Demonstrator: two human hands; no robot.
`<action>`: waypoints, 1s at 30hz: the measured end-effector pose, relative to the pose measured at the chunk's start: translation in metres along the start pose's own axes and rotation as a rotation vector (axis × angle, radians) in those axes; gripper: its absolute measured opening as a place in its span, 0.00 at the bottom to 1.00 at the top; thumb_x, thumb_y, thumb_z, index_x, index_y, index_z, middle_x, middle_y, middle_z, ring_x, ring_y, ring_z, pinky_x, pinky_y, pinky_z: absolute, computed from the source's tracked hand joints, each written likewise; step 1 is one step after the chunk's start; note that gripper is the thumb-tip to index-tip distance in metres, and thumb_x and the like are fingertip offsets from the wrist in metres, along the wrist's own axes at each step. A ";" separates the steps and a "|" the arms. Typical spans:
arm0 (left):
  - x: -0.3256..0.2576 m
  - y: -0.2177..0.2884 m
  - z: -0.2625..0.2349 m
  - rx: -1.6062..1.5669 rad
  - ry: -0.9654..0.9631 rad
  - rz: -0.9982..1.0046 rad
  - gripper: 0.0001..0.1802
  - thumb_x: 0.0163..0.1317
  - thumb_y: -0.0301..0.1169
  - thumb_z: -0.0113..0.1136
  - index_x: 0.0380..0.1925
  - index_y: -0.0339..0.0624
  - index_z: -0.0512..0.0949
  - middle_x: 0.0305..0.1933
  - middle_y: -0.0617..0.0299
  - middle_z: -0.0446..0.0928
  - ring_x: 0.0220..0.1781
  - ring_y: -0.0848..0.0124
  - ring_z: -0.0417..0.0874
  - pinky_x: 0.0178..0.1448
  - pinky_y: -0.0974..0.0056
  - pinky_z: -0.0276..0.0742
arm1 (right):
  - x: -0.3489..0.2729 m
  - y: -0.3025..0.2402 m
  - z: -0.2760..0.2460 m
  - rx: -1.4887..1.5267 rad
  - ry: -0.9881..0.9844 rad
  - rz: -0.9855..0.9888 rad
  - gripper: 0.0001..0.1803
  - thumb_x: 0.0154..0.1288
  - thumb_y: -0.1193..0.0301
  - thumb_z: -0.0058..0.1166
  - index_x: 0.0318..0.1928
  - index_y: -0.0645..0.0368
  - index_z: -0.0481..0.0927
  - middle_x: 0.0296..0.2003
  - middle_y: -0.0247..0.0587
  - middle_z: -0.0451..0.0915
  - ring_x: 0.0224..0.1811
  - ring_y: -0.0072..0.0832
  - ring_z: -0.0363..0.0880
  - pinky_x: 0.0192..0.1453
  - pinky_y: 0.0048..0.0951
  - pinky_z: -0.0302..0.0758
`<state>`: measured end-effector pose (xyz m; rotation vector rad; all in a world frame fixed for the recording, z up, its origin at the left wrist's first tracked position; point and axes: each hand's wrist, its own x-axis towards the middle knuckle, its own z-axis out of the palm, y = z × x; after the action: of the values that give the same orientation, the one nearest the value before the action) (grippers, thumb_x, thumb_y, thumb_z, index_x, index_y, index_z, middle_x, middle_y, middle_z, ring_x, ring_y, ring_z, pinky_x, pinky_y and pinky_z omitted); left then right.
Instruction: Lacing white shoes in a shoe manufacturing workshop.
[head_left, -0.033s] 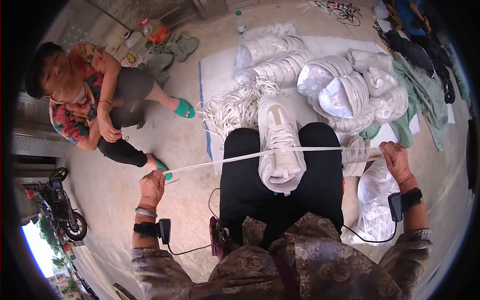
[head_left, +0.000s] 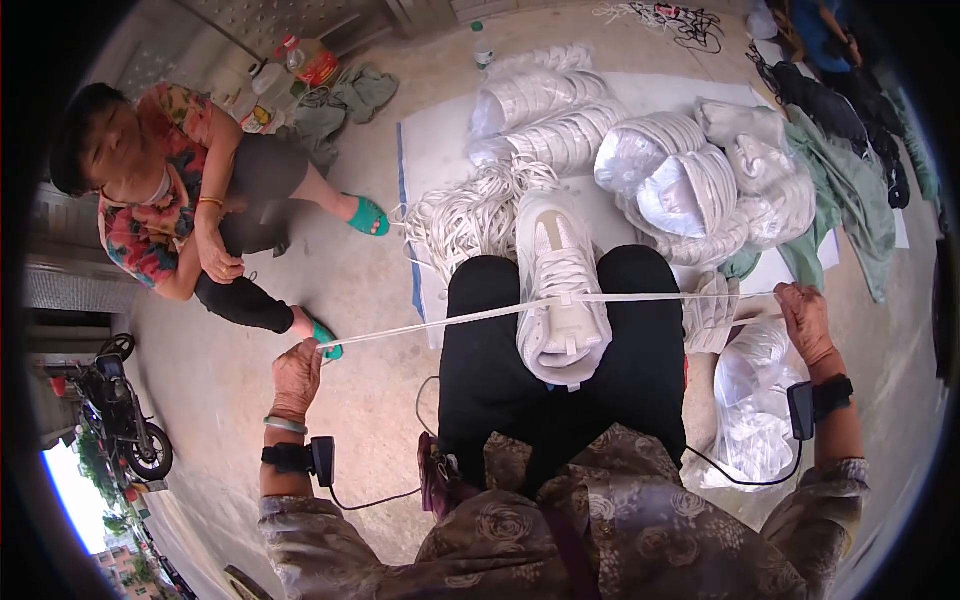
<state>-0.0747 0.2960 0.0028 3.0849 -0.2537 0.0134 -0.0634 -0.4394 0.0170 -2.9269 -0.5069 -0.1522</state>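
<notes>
A white lace-up sneaker (head_left: pixel 560 270) lies between my knees, its heel opening toward me and its lower eyelets laced. From its upper eyelets a flat white shoelace (head_left: pixel 430 324) stretches out to both sides. My left hand (head_left: pixel 296 378) is closed on the left end, out beyond my left knee. Out to the right, my right hand (head_left: pixel 804 322) pinches the other end, with a second strand hanging below it. Both hands are well apart from the sneaker. Beyond its toe lies a loose heap of white shoelaces (head_left: pixel 465 220).
Bagged bundles of white shoe uppers (head_left: pixel 665 170) cover the far sheet (head_left: pixel 420 150). Another plastic bag (head_left: pixel 755 410) lies beside my right leg. At the left sits a person (head_left: pixel 200 200) in green slippers. Black cables (head_left: pixel 740 482) run from bands on my wrists. A motorbike (head_left: pixel 120 410) stands far left.
Both my hands have moved slightly farther outward, the left to the left and the right to the right, with the shoelace ends still held. The sneaker has stayed in place.
</notes>
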 end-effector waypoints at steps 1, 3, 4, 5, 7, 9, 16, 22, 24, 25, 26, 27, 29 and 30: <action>-0.007 -0.016 0.000 0.047 -0.032 -0.078 0.08 0.60 0.34 0.52 0.31 0.42 0.74 0.27 0.51 0.76 0.30 0.50 0.78 0.32 0.52 0.73 | -0.015 0.028 -0.009 -0.078 0.001 0.043 0.05 0.58 0.77 0.47 0.35 0.59 0.76 0.30 0.45 0.78 0.31 0.45 0.74 0.38 0.40 0.69; -0.020 -0.048 -0.004 0.090 -0.067 -0.248 0.09 0.62 0.36 0.51 0.32 0.42 0.73 0.28 0.50 0.76 0.30 0.50 0.78 0.32 0.53 0.73 | -0.039 0.074 -0.033 -0.177 0.087 0.142 0.06 0.59 0.76 0.48 0.38 0.59 0.76 0.32 0.46 0.78 0.32 0.46 0.74 0.39 0.40 0.69; -0.029 -0.065 -0.009 0.090 -0.071 -0.346 0.09 0.62 0.35 0.50 0.33 0.42 0.73 0.28 0.49 0.77 0.30 0.51 0.78 0.32 0.54 0.73 | -0.044 0.089 -0.050 -0.255 0.085 0.182 0.07 0.60 0.76 0.49 0.39 0.59 0.75 0.33 0.47 0.78 0.34 0.46 0.74 0.39 0.38 0.70; -0.037 -0.082 -0.013 -0.033 0.034 -0.386 0.09 0.63 0.35 0.50 0.34 0.40 0.73 0.27 0.50 0.77 0.28 0.53 0.78 0.32 0.56 0.72 | -0.050 0.106 -0.061 -0.310 0.153 0.190 0.06 0.61 0.76 0.49 0.39 0.59 0.75 0.34 0.47 0.78 0.35 0.46 0.75 0.39 0.38 0.70; -0.067 -0.140 -0.009 -0.298 0.308 -0.434 0.11 0.64 0.35 0.49 0.32 0.37 0.74 0.21 0.58 0.74 0.22 0.68 0.75 0.26 0.65 0.67 | -0.049 0.139 -0.081 -0.374 0.306 0.068 0.07 0.64 0.73 0.48 0.41 0.60 0.75 0.33 0.45 0.79 0.33 0.43 0.76 0.38 0.37 0.71; -0.049 -0.132 -0.020 -0.660 0.227 -0.684 0.18 0.67 0.41 0.45 0.26 0.39 0.73 0.13 0.66 0.67 0.13 0.78 0.66 0.17 0.73 0.60 | -0.064 0.159 -0.087 -0.461 0.419 -0.002 0.08 0.65 0.71 0.48 0.42 0.61 0.75 0.32 0.43 0.79 0.31 0.40 0.77 0.37 0.36 0.71; 0.028 0.086 -0.019 -1.055 -0.807 -0.743 0.28 0.64 0.50 0.43 0.18 0.38 0.73 0.11 0.65 0.64 0.10 0.76 0.63 0.14 0.71 0.57 | -0.007 -0.033 -0.012 1.197 -0.057 1.076 0.16 0.65 0.57 0.49 0.25 0.52 0.74 0.09 0.22 0.56 0.09 0.14 0.51 0.17 0.20 0.60; 0.075 0.229 -0.008 -1.357 -1.026 -0.352 0.22 0.68 0.45 0.43 0.26 0.38 0.72 0.13 0.66 0.64 0.11 0.80 0.61 0.15 0.74 0.56 | 0.055 -0.184 0.033 1.684 -0.568 0.628 0.08 0.69 0.71 0.43 0.40 0.62 0.73 0.23 0.32 0.74 0.19 0.16 0.69 0.24 0.19 0.70; 0.094 0.249 0.002 -1.381 -0.969 -0.295 0.21 0.68 0.45 0.43 0.26 0.38 0.72 0.14 0.66 0.64 0.11 0.80 0.61 0.15 0.75 0.56 | 0.077 -0.192 0.049 1.585 -0.419 0.540 0.08 0.69 0.71 0.43 0.38 0.61 0.74 0.24 0.32 0.75 0.20 0.16 0.71 0.25 0.17 0.71; 0.103 0.254 0.007 -1.410 -0.905 -0.254 0.21 0.68 0.45 0.43 0.26 0.39 0.72 0.14 0.66 0.64 0.11 0.79 0.62 0.15 0.75 0.56 | 0.091 -0.193 0.055 1.473 -0.366 0.484 0.08 0.69 0.71 0.44 0.36 0.61 0.75 0.22 0.31 0.75 0.20 0.15 0.71 0.25 0.17 0.71; 0.115 0.258 0.009 -1.406 -0.909 -0.244 0.21 0.68 0.45 0.43 0.26 0.39 0.72 0.14 0.66 0.64 0.11 0.79 0.62 0.15 0.75 0.56 | 0.101 -0.193 0.065 1.529 -0.269 0.478 0.08 0.68 0.70 0.45 0.34 0.61 0.75 0.21 0.30 0.74 0.20 0.14 0.71 0.25 0.16 0.70; 0.126 0.262 0.009 -1.389 -0.858 -0.236 0.21 0.68 0.44 0.43 0.26 0.39 0.72 0.14 0.66 0.64 0.11 0.79 0.62 0.14 0.75 0.56 | 0.112 -0.192 0.072 1.514 -0.213 0.452 0.08 0.68 0.70 0.46 0.34 0.60 0.76 0.22 0.29 0.75 0.20 0.14 0.71 0.25 0.16 0.70; 0.143 0.267 0.011 -1.367 -0.812 -0.226 0.20 0.68 0.44 0.43 0.26 0.39 0.71 0.14 0.66 0.64 0.11 0.79 0.62 0.14 0.75 0.56 | 0.130 -0.192 0.081 1.501 -0.152 0.430 0.07 0.68 0.70 0.47 0.34 0.60 0.76 0.22 0.29 0.75 0.20 0.14 0.71 0.26 0.17 0.70; 0.148 0.269 0.010 -1.354 -0.738 -0.252 0.20 0.67 0.43 0.43 0.25 0.40 0.72 0.15 0.66 0.65 0.12 0.78 0.62 0.14 0.75 0.57 | 0.135 -0.193 0.085 1.552 -0.099 0.463 0.07 0.67 0.71 0.49 0.36 0.60 0.77 0.23 0.29 0.76 0.21 0.14 0.71 0.27 0.17 0.71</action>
<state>0.0272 0.0066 0.0064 1.6336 0.1032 -0.8842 0.0034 -0.2007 -0.0211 -1.4358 0.1026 0.3145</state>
